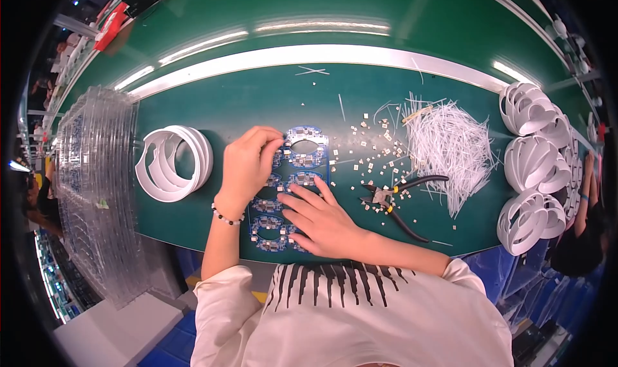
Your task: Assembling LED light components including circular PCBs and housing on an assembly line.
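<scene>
So from the head cam I'm looking straight down at a green workbench (212,109), and both hands are on a blue panel of circuit boards (302,154), a strip of arc-shaped boards still joined together, lying in the middle of the bench just in front of me. My left hand (248,164) is curled up at the panel's upper left edge, fingertips pinched together on one of the little boards; I think it's gripping the board edge itself, but the fingers cover the spot so I can't swear to it. There's a beaded bracelet (226,217) on that wrist. My right hand (325,222) lies flat and open over the lower part of the panel, fingers spread and pressing it down, not wrapped around anything. Just right of the panel there's a scatter of tiny white connector bits (373,154), and near them a pair of black-handled side cutters (396,199) lying on the bench, close to the right hand but not touching it. Past that is a messy pile of thin white plastic strips (450,145). Left of the panel sits a stack of white plastic rings (174,164), more of those white ring stacks (534,167) are well off at the right edge, and a tall stack of clear plastic trays (96,180) sits at the far left.
</scene>
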The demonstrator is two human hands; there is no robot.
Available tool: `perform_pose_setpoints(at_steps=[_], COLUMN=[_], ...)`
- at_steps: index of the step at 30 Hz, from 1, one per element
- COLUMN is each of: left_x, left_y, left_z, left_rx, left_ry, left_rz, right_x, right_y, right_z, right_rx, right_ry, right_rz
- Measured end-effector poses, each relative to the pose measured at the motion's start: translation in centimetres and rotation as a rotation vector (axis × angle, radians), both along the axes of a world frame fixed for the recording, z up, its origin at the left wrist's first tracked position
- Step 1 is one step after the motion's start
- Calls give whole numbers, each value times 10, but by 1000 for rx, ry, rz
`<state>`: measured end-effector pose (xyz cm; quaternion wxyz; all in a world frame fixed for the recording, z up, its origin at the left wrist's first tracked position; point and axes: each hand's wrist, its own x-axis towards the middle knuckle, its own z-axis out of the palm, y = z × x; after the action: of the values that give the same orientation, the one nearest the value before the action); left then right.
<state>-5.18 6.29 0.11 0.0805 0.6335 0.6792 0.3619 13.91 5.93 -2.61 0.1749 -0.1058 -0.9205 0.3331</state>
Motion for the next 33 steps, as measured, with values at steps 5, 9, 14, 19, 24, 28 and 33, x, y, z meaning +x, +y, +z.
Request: perform_pose_setpoints(at_steps=[5,9,14,19,24,28,33], left_x=[26,16,-8,-10,-3,3,3], left_y=[9,10,1,3,9,5,2], left_z=[2,-1,1,-1,-1,-4,-6], left_rx=[68,-9,-87,-165,-108,-102,-88], left_ry=[-18,-155,-42,-110,27,38,46], left_rz=[-187,-173,-160,-152,-135,-102,-93], right_x=[0,1,1,0,0,0,1], right_y=[0,1,1,2,2,2,0], right_z=[0,0,1,1,0,1,1], right_rx=[-6,-2,13,5,0,-8,6], right_ry=[-1,12,11,13,16,22,25], right_rz=[9,9,4,5,-1,8,13])
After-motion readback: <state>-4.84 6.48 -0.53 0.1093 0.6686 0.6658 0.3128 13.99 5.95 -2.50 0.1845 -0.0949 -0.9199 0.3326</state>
